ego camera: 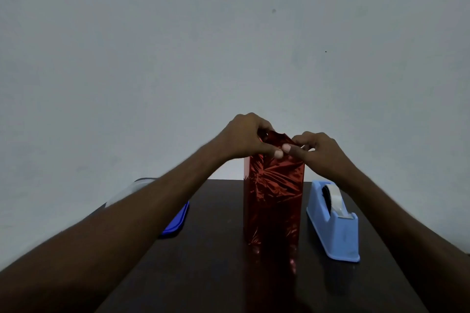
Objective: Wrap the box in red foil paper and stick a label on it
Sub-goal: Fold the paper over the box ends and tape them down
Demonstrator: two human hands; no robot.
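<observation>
**Both hands pinch the foil at the top of the upright box**

The left hand (244,138) has its fingers curled over the loose top edge of the red foil paper (273,185), thumb pressed forward against the front of the sheet. The right hand (318,148) meets it from the other side, thumb and fingertips pinched on the same crumpled edge, so the two thumbs lie almost touching at the top front of the package.

The box itself is hidden under the foil: a tall, narrow block standing on end near the middle of the dark table (216,249). The foil is shiny and deep red, heavily creased near the top and smoother lower down, with a seam edge along its left side. Its reflection shows in the glossy tabletop below.

Just to the right of the box sits a light blue tape dispenser (335,226) with a roll of clear tape, apart from the foil. To the left, the left forearm crosses in front of a blue-lidded container (178,221), covering most of it. A plain pale wall (229,46) fills the background.
</observation>
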